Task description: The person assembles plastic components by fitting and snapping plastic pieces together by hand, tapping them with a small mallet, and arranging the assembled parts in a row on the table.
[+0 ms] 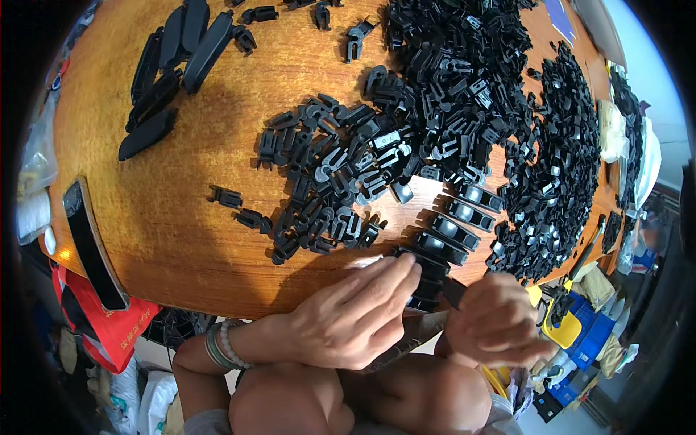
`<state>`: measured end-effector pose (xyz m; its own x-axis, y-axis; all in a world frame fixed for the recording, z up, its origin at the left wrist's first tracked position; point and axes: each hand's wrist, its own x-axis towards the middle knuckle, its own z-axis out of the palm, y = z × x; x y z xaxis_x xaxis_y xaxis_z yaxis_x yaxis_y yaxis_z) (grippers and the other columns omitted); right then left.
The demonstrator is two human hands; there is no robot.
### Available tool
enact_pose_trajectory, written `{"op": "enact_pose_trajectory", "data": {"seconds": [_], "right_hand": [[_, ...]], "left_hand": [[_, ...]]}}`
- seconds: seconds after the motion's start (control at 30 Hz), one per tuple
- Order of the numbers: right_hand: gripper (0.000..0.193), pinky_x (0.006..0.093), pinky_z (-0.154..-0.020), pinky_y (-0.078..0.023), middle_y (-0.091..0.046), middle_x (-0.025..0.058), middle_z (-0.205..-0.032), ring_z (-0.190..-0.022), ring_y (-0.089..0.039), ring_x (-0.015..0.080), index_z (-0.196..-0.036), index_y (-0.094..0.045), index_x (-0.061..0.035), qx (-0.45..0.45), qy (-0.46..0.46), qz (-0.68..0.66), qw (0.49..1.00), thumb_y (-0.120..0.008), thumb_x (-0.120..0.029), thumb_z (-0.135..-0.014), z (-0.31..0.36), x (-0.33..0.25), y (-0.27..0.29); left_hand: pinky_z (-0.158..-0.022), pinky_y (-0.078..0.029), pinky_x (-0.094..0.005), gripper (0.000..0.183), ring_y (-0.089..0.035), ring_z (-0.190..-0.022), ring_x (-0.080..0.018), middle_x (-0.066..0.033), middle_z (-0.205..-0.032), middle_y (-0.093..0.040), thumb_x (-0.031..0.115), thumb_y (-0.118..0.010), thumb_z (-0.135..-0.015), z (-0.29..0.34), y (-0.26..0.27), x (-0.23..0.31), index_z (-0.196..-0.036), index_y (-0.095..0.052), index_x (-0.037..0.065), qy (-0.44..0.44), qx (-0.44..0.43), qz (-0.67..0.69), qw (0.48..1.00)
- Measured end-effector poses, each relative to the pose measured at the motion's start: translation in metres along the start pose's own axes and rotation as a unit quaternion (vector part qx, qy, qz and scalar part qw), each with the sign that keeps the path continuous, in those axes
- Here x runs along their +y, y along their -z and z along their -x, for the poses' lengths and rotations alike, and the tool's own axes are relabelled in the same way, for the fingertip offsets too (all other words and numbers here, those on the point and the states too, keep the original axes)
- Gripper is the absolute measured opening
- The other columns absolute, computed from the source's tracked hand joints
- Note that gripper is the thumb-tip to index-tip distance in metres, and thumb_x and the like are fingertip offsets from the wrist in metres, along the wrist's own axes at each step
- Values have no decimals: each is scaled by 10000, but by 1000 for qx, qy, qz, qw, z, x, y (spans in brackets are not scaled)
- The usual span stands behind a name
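My left hand (355, 315) reaches in from the lower left, its fingers together and fingertips against the near end of a row of glossy black curved plastic pieces (453, 230). What lies under the fingers is partly hidden. To the right of that end, my right hand (491, 319) is closed with fingers curled. A dark flat tip (453, 293) shows beside it; I cannot make out what it belongs to. Left of the row lie many loose small black plastic clips (333, 163), spread in one layer on the wooden table (196, 210).
A tall heap of black clips (457, 80) fills the back middle. Another heap of small black parts (554, 167) lies at right. Long black covers (208, 52) rest at the back left. A black strip (94, 243) lies by the left edge, above a red bag (109, 326).
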<state>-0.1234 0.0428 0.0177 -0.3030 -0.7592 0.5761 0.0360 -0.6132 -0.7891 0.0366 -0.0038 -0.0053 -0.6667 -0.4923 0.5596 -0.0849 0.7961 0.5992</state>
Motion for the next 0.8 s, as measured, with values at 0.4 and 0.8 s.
{"op": "enact_pose_trajectory", "data": {"seconds": [0.4,0.8], "right_hand": [[681,246,-320,-344,-418,14,-369,-284,-382,128,-466,-407,-137,33,-17,40,999,-174,-478,-1008,-7,8,-2],[703,245,-327,-334,-395,15,-358,-279,-379,138,-432,-368,-139,27,32,85,996,-171,-504,-1000,-12,18,6]], "left_hand": [[-884,-521,-443,150,-606,-1057,-354,-235,-1075,-637,128,-583,-837,-2,6,2,-795,-603,-15,-28,-81,-38,996],[-1050,-368,-418,207,-576,-1139,-329,-219,-1138,-623,224,-557,-879,-23,4,3,-915,-568,21,-43,-167,-116,978]]}}
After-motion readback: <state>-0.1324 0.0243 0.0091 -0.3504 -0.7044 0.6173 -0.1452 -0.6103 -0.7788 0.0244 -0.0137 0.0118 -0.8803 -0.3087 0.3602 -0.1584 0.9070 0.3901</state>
